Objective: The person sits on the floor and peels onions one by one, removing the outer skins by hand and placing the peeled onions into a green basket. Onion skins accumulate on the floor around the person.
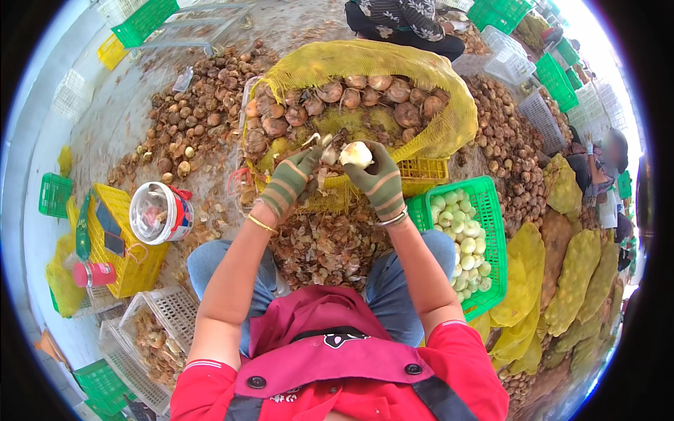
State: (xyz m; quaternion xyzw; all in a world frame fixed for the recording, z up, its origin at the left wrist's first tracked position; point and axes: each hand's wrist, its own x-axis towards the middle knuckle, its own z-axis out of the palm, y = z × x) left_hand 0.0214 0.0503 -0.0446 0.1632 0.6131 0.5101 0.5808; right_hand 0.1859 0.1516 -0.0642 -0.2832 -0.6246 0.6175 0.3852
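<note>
My left hand [292,176], in a green and tan striped glove, is closed around something partly hidden, with loose peel at its fingertips. Beside it my right hand [376,176], gloved alike, grips a partly peeled white onion [356,154]. Both hands are above the near side of an open yellow mesh sack [453,118] of unpeeled onions [329,91]. Dry onion skins [329,247] lie heaped between my knees. To the right, a green plastic basket [497,237] holds many peeled onions [466,244].
A white bucket [152,213] and a yellow crate [139,268] with a phone [114,243] stand at left. Loose onions [210,100] cover floor on both sides. Filled yellow sacks [574,281] lie right. One person [408,23] sits ahead, another [600,163] far right.
</note>
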